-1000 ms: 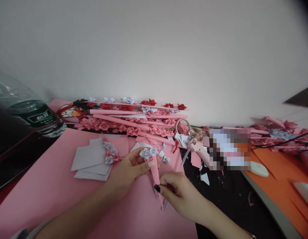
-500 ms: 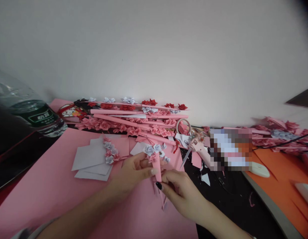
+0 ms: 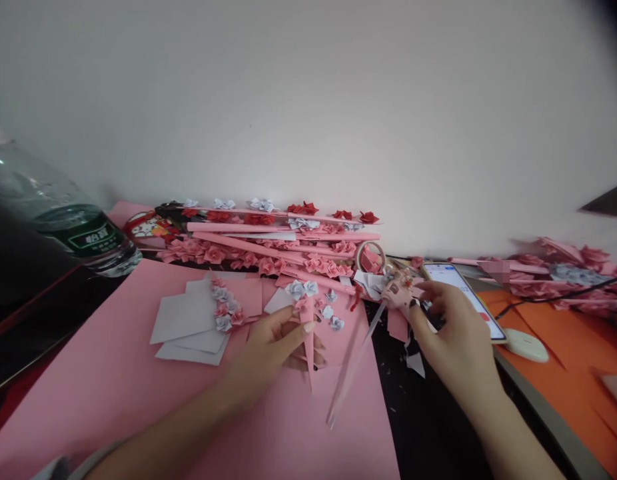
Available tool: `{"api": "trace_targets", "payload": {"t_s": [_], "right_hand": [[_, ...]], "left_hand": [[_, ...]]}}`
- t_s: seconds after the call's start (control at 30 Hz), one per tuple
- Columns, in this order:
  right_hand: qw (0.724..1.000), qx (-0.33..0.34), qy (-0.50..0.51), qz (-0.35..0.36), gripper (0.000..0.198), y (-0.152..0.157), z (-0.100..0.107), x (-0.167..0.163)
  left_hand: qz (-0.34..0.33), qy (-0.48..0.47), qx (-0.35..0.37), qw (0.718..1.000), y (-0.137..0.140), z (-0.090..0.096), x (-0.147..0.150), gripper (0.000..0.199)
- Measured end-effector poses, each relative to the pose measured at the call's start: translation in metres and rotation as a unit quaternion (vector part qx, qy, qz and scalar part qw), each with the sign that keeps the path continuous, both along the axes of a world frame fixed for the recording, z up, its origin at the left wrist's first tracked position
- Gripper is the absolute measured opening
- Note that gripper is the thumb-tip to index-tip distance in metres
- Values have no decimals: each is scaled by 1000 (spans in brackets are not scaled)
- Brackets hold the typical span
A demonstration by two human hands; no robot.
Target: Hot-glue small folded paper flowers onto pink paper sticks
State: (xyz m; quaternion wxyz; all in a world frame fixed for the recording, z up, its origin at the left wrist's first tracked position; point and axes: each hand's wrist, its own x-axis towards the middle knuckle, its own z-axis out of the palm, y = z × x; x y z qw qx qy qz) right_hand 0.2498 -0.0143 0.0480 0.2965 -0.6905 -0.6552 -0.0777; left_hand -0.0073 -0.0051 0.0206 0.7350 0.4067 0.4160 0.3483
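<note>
Between the thumb and fingers of my left hand [image 3: 283, 340] is a narrow folded pink paper strip [image 3: 309, 353]. Small white and pink paper flowers [image 3: 302, 289] cluster at its upper end. My right hand [image 3: 453, 333] is closed around the handle of a pink glue gun [image 3: 396, 290], whose handle is mostly hidden by the fingers. From the gun a long translucent glue stick [image 3: 351, 370] slants down toward me over the pink sheet. Loose white paper flowers [image 3: 337, 324] lie just right of the strip.
A large pink sheet [image 3: 113, 400] carries white paper pieces [image 3: 183, 320] and a flower row [image 3: 226, 307]. Rolled pink stems [image 3: 248, 247] with flowers line the wall. A water bottle [image 3: 88, 233] stands left. A phone [image 3: 451, 277], tape roll [image 3: 371, 257] and white case [image 3: 526, 345] lie right.
My right hand has left the pink paper strip and moved right onto the glue gun. My left hand still holds the strip. The view has shifted slightly.
</note>
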Motion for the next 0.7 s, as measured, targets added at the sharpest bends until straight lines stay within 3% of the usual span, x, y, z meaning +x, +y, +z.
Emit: {"api": "trace_targets", "payload": {"t_s": [0.13,0.3,0.4,0.7], "right_hand": [[986,-121,-45,-103,42,8,-19,22],[976,-197,-20,-95,48,13,-38,28],[978,-186,-1,-89,46,13,-38,27],[996,-51,22,-70,49,12,-21,23]], "left_hand": [[-18,26,21,999,-3,0,3,23],[-18,28,18,999,-3,-1,3,29],[-7,46,0,999,-3,1,3,32],[1,33,15,999,-1,-1,1,32]]}}
